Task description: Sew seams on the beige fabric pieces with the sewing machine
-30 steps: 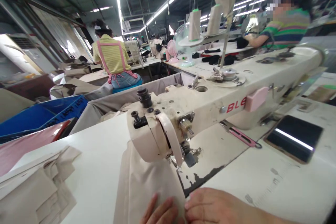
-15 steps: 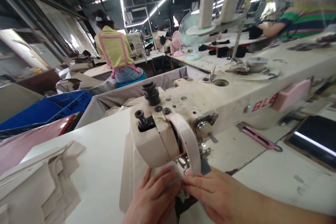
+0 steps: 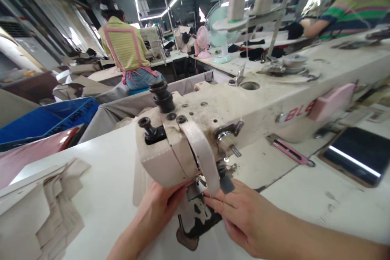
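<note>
Both hands are right up under the head of the sewing machine (image 3: 195, 138). The left hand (image 3: 157, 207) has its fingers curled in toward the needle area, touching a bit of beige cloth (image 3: 138, 178) that mostly disappears behind the machine head, so honestly I can't tell if it's pinching it or just pressing on it. The right hand (image 3: 240, 215) comes in from the other side, fingers close together and fingertips at the presser foot, right beside the left one. Same deal there, whether anything is gripped is hard to make out.

The needle itself is hidden by the machine head and the fingers. Below the hands the paint on the machine bed is worn off dark.

On the white surface (image 3: 109, 187) there's a stack of cut beige pieces (image 3: 39, 211) at the left, cut off by the frame edge, a pink utility knife (image 3: 289, 150) behind the machine arm, and a phone (image 3: 353, 154) lying screen up further right.
</note>
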Tool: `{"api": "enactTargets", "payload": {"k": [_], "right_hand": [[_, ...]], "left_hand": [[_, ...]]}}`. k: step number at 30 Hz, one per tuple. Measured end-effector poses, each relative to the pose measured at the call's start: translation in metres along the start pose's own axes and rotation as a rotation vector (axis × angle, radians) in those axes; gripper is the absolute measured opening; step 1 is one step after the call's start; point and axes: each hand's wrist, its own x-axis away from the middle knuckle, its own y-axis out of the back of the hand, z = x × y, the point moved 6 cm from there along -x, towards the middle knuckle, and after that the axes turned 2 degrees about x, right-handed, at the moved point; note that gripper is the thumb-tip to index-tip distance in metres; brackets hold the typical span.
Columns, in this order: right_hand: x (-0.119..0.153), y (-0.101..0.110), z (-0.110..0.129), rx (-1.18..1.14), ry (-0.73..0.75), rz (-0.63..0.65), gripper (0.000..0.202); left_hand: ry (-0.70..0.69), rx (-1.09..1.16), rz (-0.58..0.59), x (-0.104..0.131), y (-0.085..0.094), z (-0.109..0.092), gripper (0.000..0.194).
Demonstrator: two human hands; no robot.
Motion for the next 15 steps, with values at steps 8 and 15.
{"api": "enactTargets", "payload": {"k": [8,15], "right_hand": [[0.007,0.001,0.001,-0.141,0.003,-0.017,0.041],[0.035,-0.011,-0.004,-1.428,-0.755,-0.194,0.048]], "left_hand": [[0.104,-0.051,0.059,-0.001,0.002,0.007,0.025],[0.148,-0.469,0.025,0.031,0.000,-0.026,0.038]]}}
